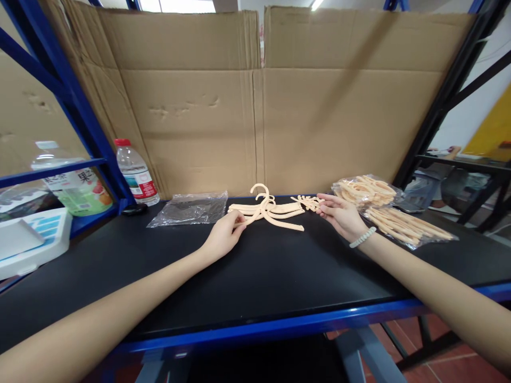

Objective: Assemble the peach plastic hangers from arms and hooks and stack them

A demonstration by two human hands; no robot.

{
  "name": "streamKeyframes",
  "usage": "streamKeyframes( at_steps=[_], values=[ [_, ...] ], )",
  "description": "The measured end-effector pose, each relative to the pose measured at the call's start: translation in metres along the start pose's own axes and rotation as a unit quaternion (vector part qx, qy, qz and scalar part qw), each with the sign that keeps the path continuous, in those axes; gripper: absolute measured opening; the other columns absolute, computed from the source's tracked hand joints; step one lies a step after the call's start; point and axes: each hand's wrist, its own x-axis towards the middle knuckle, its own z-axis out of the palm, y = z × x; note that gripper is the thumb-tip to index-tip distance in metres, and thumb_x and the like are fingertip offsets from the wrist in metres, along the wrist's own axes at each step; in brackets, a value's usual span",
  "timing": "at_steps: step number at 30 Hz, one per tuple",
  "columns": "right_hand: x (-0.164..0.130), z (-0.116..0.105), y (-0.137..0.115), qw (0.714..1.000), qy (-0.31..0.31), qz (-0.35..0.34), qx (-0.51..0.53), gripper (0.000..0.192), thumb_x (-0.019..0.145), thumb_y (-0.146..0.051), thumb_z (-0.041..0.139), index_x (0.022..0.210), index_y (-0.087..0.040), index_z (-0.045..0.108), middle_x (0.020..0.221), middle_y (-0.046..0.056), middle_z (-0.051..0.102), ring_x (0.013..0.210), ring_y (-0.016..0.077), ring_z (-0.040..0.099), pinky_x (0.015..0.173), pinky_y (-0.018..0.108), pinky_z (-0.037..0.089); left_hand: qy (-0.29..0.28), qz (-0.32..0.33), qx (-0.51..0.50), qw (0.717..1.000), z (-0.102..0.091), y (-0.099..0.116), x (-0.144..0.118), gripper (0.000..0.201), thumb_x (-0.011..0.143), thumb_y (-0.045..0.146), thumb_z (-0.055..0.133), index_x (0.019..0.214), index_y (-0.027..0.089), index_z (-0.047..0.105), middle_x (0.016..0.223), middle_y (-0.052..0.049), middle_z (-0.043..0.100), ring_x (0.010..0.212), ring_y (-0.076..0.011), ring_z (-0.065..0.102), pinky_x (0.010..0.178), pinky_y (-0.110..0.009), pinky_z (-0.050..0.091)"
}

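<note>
My left hand (224, 236) pinches the left arm end of a cream plastic clothes hanger (284, 225), whose hook points toward the cardboard. Behind it lie more cream hangers (287, 208), partly overlapped by the held one. At the right, my right hand (341, 214) reaches over the table with its fingers stretched and slightly apart. Its fingertips are at a small heap of cream plastic pieces (306, 202). Whether they touch a piece, I cannot tell. A pale beaded bracelet circles the right wrist.
Right of the hands lie a clear bag of curved cream parts (365, 190) and a bag of long cream parts (407, 226). An empty clear bag (189, 208) lies left, near a red-capped bottle (138, 173). A white scale (34, 242) stands far left. Cardboard (191, 117) walls the back.
</note>
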Motion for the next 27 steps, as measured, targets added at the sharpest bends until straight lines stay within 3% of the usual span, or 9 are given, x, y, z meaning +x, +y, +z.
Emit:
streamKeyframes(
  at_steps=[4,8,11,14,19,24,27],
  values=[
    [0.001,0.002,-0.002,0.999,0.014,0.039,0.011,0.036,0.06,0.0,0.059,0.091,-0.018,0.066,0.083,0.002,0.063,0.064,0.0109,0.062,0.068,0.027,0.056,-0.001,0.009,-0.005,1.0,0.0,0.001,0.0,0.003,0.082,0.02,0.049,0.079,0.019,0.048,0.082,-0.003,0.057,0.078,-0.0171,0.059,0.076,-0.034,0.052],
    [0.005,-0.001,0.002,0.997,-0.033,0.069,0.022,0.038,0.063,0.001,0.055,0.095,-0.018,0.062,0.106,0.009,0.063,0.091,0.0205,0.066,0.093,0.039,0.052,-0.003,0.011,0.011,1.0,-0.002,0.002,-0.001,0.004,0.082,0.02,0.049,0.079,0.018,0.048,0.08,-0.003,0.058,0.076,-0.017,0.058,0.075,-0.035,0.051],
    [0.006,-0.002,0.007,0.991,-0.101,0.086,0.012,0.027,0.068,-0.002,0.056,0.09,-0.018,0.06,0.097,0.008,0.063,0.105,0.0242,0.062,0.104,0.044,0.043,-0.008,0.014,0.015,1.0,-0.003,0.003,-0.003,0.004,0.082,0.02,0.049,0.079,0.019,0.049,0.079,-0.002,0.057,0.074,-0.0164,0.058,0.073,-0.034,0.052],
    [0.003,0.001,0.01,0.983,-0.147,0.11,0.02,0.018,0.07,-0.003,0.06,0.08,-0.018,0.059,0.083,0.004,0.06,0.105,0.0244,0.061,0.107,0.042,0.041,-0.014,0.012,0.005,1.0,-0.005,0.003,-0.007,0.005,0.083,0.022,0.048,0.079,0.018,0.049,0.078,-0.002,0.057,0.074,-0.0158,0.058,0.074,-0.034,0.052],
    [-0.006,0.01,0.009,0.977,-0.164,0.133,0.032,0.015,0.067,-0.013,0.073,0.07,-0.015,0.058,0.095,0.004,0.059,0.103,0.0229,0.062,0.099,0.035,0.047,-0.011,0.007,-0.011,1.0,-0.01,0.004,-0.013,0.006,0.083,0.024,0.048,0.079,0.019,0.049,0.081,-0.002,0.057,0.077,-0.0164,0.059,0.077,-0.034,0.051],
    [-0.007,0.012,0.007,0.983,-0.164,0.08,-0.031,0.023,0.061,-0.021,0.08,0.07,-0.014,0.06,0.073,-0.001,0.06,0.069,0.0086,0.061,0.066,0.018,0.052,0.003,-0.003,0.001,1.0,-0.012,0.006,-0.015,0.004,0.082,0.023,0.049,0.08,0.019,0.049,0.082,-0.002,0.06,0.079,-0.0183,0.061,0.078,-0.037,0.05],
    [-0.008,0.011,0.004,0.976,-0.187,0.104,-0.047,0.025,0.061,-0.021,0.081,0.072,-0.014,0.059,0.068,-0.001,0.061,0.061,0.0073,0.058,0.058,0.017,0.05,0.008,-0.008,-0.008,1.0,-0.011,0.007,-0.014,0.004,0.081,0.023,0.05,0.079,0.02,0.049,0.082,-0.002,0.06,0.08,-0.0188,0.062,0.079,-0.038,0.051]
  ],
)
